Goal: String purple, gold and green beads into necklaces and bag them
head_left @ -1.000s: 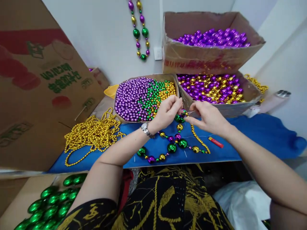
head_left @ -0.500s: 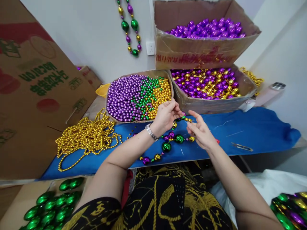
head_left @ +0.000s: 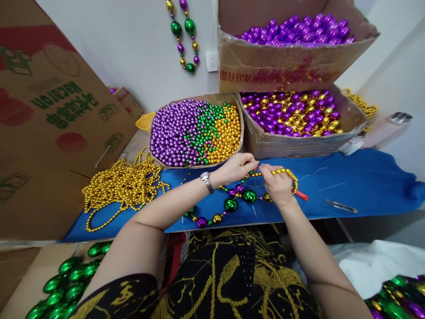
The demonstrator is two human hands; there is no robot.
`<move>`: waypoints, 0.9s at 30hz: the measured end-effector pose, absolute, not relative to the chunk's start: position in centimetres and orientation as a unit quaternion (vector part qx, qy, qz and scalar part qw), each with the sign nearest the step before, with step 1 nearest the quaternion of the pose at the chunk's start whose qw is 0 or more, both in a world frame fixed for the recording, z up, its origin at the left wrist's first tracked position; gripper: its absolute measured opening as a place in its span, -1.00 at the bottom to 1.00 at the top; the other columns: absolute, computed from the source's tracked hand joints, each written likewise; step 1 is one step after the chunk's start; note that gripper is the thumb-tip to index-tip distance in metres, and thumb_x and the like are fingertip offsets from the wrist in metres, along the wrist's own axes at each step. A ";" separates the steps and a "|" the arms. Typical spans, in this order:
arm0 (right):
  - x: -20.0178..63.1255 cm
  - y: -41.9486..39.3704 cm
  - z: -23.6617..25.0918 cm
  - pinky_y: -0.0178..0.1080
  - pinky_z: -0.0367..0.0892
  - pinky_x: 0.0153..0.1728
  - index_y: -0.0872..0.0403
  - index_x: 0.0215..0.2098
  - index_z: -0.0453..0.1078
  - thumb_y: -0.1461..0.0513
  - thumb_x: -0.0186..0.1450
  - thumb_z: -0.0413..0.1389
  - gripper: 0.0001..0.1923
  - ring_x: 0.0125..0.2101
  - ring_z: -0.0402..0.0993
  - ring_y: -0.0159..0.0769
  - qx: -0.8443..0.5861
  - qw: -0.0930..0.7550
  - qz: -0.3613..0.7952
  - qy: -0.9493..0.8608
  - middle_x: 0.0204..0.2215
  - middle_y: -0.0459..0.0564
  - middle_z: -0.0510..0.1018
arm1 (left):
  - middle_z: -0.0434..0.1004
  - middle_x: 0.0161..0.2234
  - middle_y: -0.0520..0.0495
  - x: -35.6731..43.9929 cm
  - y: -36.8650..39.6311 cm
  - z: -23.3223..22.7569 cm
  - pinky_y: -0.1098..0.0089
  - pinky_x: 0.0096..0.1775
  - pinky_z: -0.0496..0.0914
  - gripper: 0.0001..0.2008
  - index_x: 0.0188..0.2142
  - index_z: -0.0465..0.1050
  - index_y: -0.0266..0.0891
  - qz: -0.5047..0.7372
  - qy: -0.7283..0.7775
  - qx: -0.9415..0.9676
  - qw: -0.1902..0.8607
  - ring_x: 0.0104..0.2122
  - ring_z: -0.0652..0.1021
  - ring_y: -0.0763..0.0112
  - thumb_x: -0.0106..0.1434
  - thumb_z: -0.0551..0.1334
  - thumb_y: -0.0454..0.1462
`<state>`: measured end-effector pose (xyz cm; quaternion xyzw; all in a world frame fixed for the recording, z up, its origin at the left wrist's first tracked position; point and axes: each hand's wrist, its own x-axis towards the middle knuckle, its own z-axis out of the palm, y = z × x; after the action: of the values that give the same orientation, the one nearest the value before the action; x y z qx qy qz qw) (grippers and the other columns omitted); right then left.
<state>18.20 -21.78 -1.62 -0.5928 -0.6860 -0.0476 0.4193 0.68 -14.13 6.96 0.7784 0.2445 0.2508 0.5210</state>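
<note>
A bead necklace (head_left: 232, 203) of green, purple and gold balls lies on the blue cloth (head_left: 358, 181) in front of me. My left hand (head_left: 236, 167), with a watch on its wrist, pinches the necklace's upper end. My right hand (head_left: 278, 186) meets it fingertip to fingertip and holds the gold bead strand (head_left: 286, 173), which arcs over its knuckles. A red lighter (head_left: 301, 195) pokes out just right of the right hand.
An open carton of small purple, green and gold beads (head_left: 197, 130) stands behind the hands. Two stacked cartons (head_left: 292, 75) of larger beads are at the right. Gold bead chains (head_left: 122, 186) lie left, small scissors (head_left: 341, 206) right, green beads (head_left: 66, 283) at lower left.
The right hand closed and moved up to the left hand, and the gold strand now loops over its knuckles. The view shifted slightly, and the scissors on the cloth came into sight.
</note>
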 end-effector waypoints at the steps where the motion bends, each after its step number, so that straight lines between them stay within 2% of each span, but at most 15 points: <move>1: 18.2 -21.5 -1.8 -0.09 0.36 -0.07 -0.06 -0.11 0.48 0.17 0.39 0.00 -0.77 -0.20 0.51 -0.17 -0.584 0.409 -0.070 -0.698 -0.24 0.06 0.61 | 0.38 -0.57 0.04 0.6 -14.1 6.9 0.52 -0.52 0.22 -0.75 -0.52 0.36 -0.27 0.226 0.244 0.790 0.515 -0.57 0.37 0.57 0.27 0.19 -0.23; 4: 18.2 -20.7 -1.8 -0.16 0.39 -0.09 0.02 -0.12 0.48 0.22 0.40 -0.02 -0.77 -0.20 0.53 -0.23 -0.572 0.381 -0.149 -0.711 -0.28 0.06 0.63 | 0.33 -0.59 0.08 0.5 -14.2 6.6 0.51 -0.52 0.20 -0.75 -0.52 0.32 -0.28 0.171 0.251 0.783 0.543 -0.59 0.33 0.59 0.26 0.19 -0.23; 7: 17.8 -20.7 -1.5 -0.23 0.42 -0.12 0.06 -0.13 0.47 0.27 0.41 -0.04 -0.75 -0.25 0.55 -0.28 -0.585 0.391 -0.177 -0.688 -0.31 0.08 0.63 | 0.39 -0.53 0.05 0.5 -14.4 6.2 0.51 -0.47 0.25 -0.77 -0.46 0.34 -0.29 0.219 0.253 0.716 0.612 -0.54 0.36 0.59 0.27 0.20 -0.20; 8: 17.5 -21.0 -1.4 -0.23 0.43 -0.11 0.06 -0.10 0.47 0.27 0.40 -0.04 -0.75 -0.23 0.55 -0.28 -0.593 0.406 -0.171 -0.673 -0.27 0.08 0.63 | 0.42 -0.51 0.03 0.5 -14.3 6.0 0.50 -0.46 0.27 -0.76 -0.45 0.34 -0.28 0.252 0.256 0.689 0.629 -0.53 0.37 0.59 0.27 0.21 -0.18; 10: 16.3 -22.2 -1.4 -0.18 0.46 -0.10 0.05 0.03 0.42 0.22 0.39 0.01 -0.71 -0.12 0.54 -0.22 -0.605 0.461 -0.118 -0.639 -0.07 0.13 0.58 | 0.45 -0.49 0.01 0.4 -14.0 5.7 0.50 -0.44 0.28 -0.73 -0.46 0.33 -0.28 0.319 0.265 0.646 0.641 -0.52 0.38 0.59 0.28 0.21 -0.14; 12: 14.6 -24.2 -1.7 -0.14 0.50 -0.13 0.03 0.21 0.27 0.13 0.36 0.06 -0.54 0.03 0.47 -0.15 -0.607 0.535 0.010 -0.587 0.16 0.18 0.40 | 0.44 -0.50 0.01 0.4 -13.7 5.3 0.50 -0.43 0.29 -0.70 -0.47 0.32 -0.28 0.367 0.273 0.625 0.632 -0.53 0.37 0.59 0.28 0.21 -0.12; 14: 12.8 -26.5 -2.3 -0.17 0.54 -0.25 -0.02 0.34 0.05 0.01 0.37 0.03 -0.37 0.03 0.48 -0.15 -0.599 0.584 0.216 -0.503 0.20 0.20 0.35 | 0.44 -0.51 0.02 0.3 -13.4 4.7 0.50 -0.43 0.29 -0.68 -0.46 0.33 -0.28 0.392 0.270 0.632 0.612 -0.52 0.38 0.59 0.28 0.21 -0.09; 16: 11.5 -28.3 -3.1 -0.25 0.51 -0.42 -0.08 0.41 -0.14 -0.09 0.39 -0.06 -0.28 -0.16 0.58 -0.22 -0.574 0.535 0.462 -0.414 0.04 0.18 0.51 | 0.44 -0.51 0.01 0.2 -13.5 4.0 0.49 -0.41 0.29 -0.68 -0.46 0.33 -0.28 0.390 0.259 0.657 0.591 -0.51 0.39 0.58 0.28 0.20 -0.08; 18: 11.2 -29.2 -3.7 -0.34 0.40 -0.57 -0.11 0.43 -0.25 -0.14 0.36 -0.06 -0.20 -0.42 0.58 -0.32 -0.545 0.424 0.623 -0.367 -0.20 0.10 0.62 | 0.45 -0.50 0.00 0.0 -13.8 3.1 0.48 -0.38 0.30 -0.69 -0.44 0.34 -0.28 0.368 0.245 0.694 0.568 -0.49 0.40 0.56 0.30 0.18 -0.08; 20: 11.9 -29.0 -3.7 -0.41 0.27 -0.65 -0.07 0.41 -0.13 -0.14 0.32 0.02 -0.18 -0.59 0.47 -0.41 -0.556 0.389 0.634 -0.371 -0.38 -0.01 0.61 | 0.46 -0.48 -0.01 -0.3 -14.3 2.4 0.47 -0.36 0.30 -0.70 -0.43 0.34 -0.28 0.342 0.238 0.730 0.542 -0.48 0.41 0.54 0.32 0.15 -0.10; 22: 13.0 -27.8 -3.4 -0.42 0.19 -0.66 -0.01 0.27 0.20 -0.13 0.28 0.08 -0.31 -0.63 0.38 -0.48 -0.588 0.453 0.546 -0.388 -0.46 -0.08 0.56 | 0.46 -0.47 -0.01 -0.7 -14.8 1.7 0.47 -0.37 0.29 -0.70 -0.43 0.35 -0.28 0.326 0.241 0.756 0.515 -0.47 0.41 0.53 0.34 0.13 -0.12; 24: 13.7 -26.3 -2.9 -0.41 0.17 -0.65 0.06 0.00 0.44 -0.13 0.25 0.13 -0.46 -0.62 0.31 -0.51 -0.598 0.517 0.472 -0.391 -0.48 -0.09 0.51 | 0.46 -0.46 -0.01 -1.1 -15.2 1.1 0.46 -0.38 0.27 -0.71 -0.41 0.35 -0.28 0.312 0.247 0.775 0.491 -0.47 0.40 0.52 0.34 0.11 -0.13; 27: 13.2 -24.2 -2.1 -0.41 0.11 -0.65 0.07 -0.21 0.49 -0.11 0.18 0.20 -0.56 -0.63 0.21 -0.54 -0.576 0.571 0.456 -0.368 -0.50 -0.12 0.46 | 0.44 -0.46 0.00 -1.5 -15.8 0.4 0.46 -0.39 0.25 -0.73 -0.39 0.35 -0.28 0.300 0.243 0.801 0.458 -0.48 0.38 0.51 0.35 0.10 -0.15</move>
<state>13.23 -24.20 -2.06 -0.5755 -0.3676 0.4562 0.5705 -1.51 -15.79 0.40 0.8009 0.2429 0.3000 0.4578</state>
